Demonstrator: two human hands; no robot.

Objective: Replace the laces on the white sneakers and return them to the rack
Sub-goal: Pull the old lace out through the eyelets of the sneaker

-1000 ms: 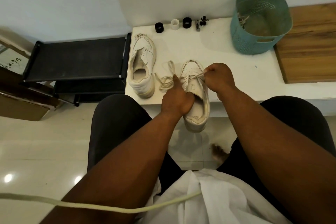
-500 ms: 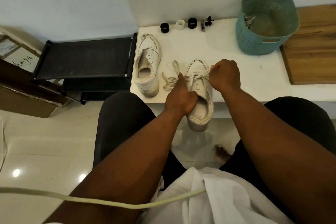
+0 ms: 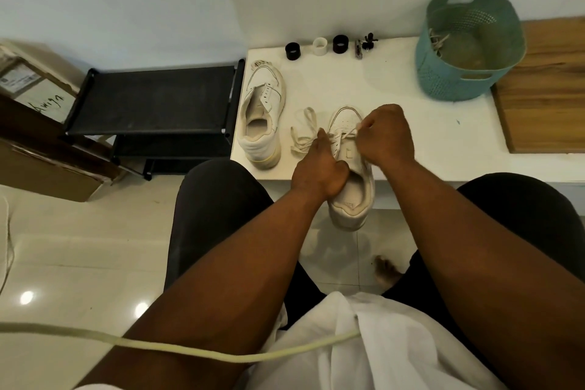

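Note:
A white sneaker (image 3: 351, 187) lies toe-away on the front edge of the white table (image 3: 395, 79), its heel hanging over the edge. My left hand (image 3: 316, 171) grips its left side at the collar, index finger stretched along the eyelets. My right hand (image 3: 384, 136) pinches the cream lace (image 3: 304, 136) just above the tongue; the loose lace loops lie on the table to the left of the shoe. The second white sneaker (image 3: 262, 114) stands apart on the table's left end. The black shoe rack (image 3: 152, 101) stands left of the table.
A teal basket (image 3: 468, 47) holding laces sits at the back right, beside a wooden board (image 3: 544, 89). Small black and white rings (image 3: 319, 47) line the back edge. Cardboard boxes (image 3: 34, 123) stand left of the rack. My knees flank the shoe, and a cream cord (image 3: 190, 348) crosses my lap.
My right hand has drawn the lace a little up and to the right. The left hand keeps its hold on the sneaker.

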